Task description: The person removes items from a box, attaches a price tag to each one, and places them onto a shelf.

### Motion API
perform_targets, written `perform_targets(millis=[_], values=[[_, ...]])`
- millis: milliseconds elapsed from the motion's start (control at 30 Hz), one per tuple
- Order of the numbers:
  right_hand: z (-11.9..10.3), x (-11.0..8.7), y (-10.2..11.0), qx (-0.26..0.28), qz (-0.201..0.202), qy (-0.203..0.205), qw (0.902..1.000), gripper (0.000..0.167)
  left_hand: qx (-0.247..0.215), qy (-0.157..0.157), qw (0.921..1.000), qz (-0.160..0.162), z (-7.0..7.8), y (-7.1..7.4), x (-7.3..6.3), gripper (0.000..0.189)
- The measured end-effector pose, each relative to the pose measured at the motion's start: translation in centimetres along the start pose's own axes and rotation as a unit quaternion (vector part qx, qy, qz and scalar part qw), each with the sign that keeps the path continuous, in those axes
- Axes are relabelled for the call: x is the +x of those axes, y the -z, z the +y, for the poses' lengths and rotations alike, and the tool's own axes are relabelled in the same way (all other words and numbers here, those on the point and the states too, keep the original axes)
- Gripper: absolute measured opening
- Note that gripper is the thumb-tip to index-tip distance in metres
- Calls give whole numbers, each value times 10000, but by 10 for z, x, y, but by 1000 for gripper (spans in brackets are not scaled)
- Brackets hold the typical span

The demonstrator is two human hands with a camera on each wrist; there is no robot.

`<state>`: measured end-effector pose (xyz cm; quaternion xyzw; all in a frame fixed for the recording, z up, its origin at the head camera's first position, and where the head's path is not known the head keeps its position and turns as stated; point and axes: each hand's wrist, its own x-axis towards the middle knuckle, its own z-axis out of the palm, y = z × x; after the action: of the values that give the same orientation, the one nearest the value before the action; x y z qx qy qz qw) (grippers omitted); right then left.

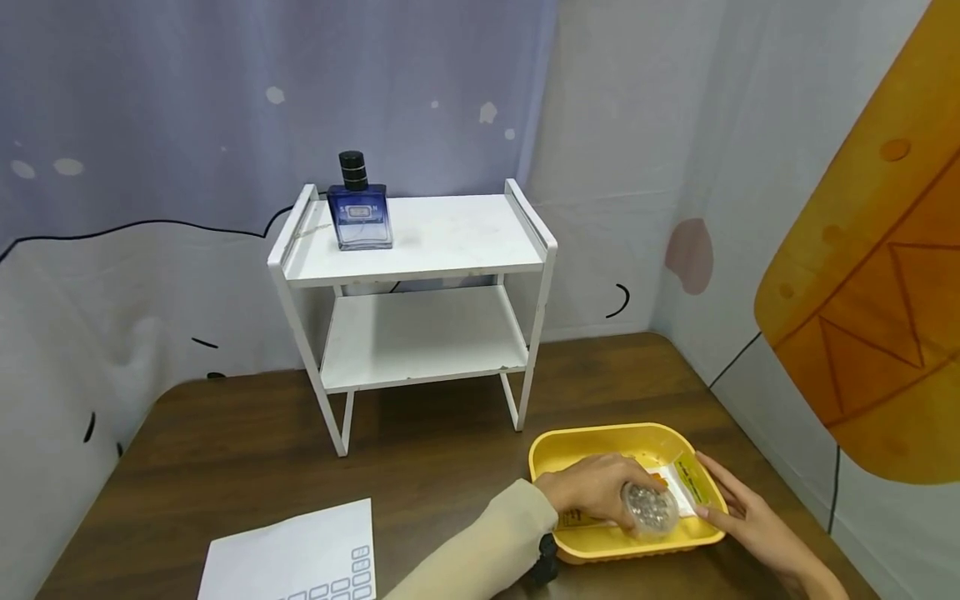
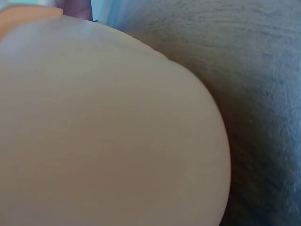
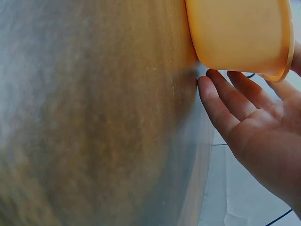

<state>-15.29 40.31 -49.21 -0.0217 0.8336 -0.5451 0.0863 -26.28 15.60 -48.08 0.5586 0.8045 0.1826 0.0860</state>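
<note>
In the head view, my left hand [image 1: 600,486] reaches into a yellow plastic basket [image 1: 592,437] and grips a clear round container [image 1: 651,510] with shiny, silvery contents. A small orange bit shows beside its fingertips. My right hand [image 1: 753,525] holds the basket's right end, thumb over the rim and fingers along the outside wall. The right wrist view shows those fingers [image 3: 235,101] against the outer wall of the basket [image 3: 240,35]. Inside the basket lies a white and yellow-green packet [image 1: 692,477], partly hidden. Blurred skin fills most of the left wrist view.
A white two-tier rack [image 1: 431,333] stands at the back of the wooden table [image 1: 450,467]. On its top shelf is a blue perfume bottle [image 1: 360,212] with a black cap. A white printed sheet [image 1: 300,550] lies at front left. Patterned curtains [image 1: 615,167] hang behind.
</note>
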Motion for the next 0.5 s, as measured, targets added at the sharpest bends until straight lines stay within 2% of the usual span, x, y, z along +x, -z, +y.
perform_targets(millis=[133, 500], values=[[-1, 1, 0, 27, -70, -85, 9999, 79, 67, -132, 9999, 54, 0, -3, 2, 69], [-1, 0, 1, 96, -109, -160, 9998, 79, 241, -123, 9996, 53, 2, -5, 2, 71]])
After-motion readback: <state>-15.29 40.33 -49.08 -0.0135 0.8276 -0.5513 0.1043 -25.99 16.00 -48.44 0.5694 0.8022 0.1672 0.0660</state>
